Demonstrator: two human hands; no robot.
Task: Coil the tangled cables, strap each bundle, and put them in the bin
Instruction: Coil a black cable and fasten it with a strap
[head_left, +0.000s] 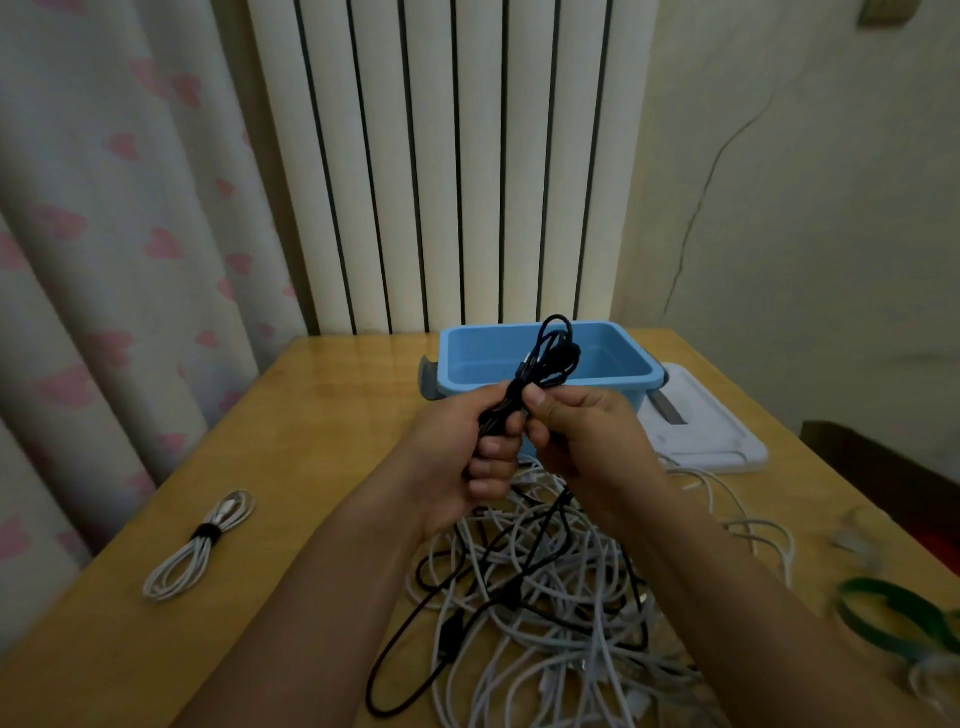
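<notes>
Both forearms reach forward and meet above the wooden tabletop (322, 415). Beneath them and nearest the viewer lies the tangle of white and black cables (545, 587), a black strand rising from it toward the hands. The left hand (467, 452) is curled round the lower part of a black cable coil (545, 358), fingers wrapped and knuckles facing right. The right hand (576, 426) pinches the same coil with thumb on top, touching the left hand. Well left of the left hand lies a strapped white cable bundle (200, 543); right of the right forearm, green straps (893, 613). Just beyond the hands stands the blue bin (467, 364), the coil's loops showing against it.
</notes>
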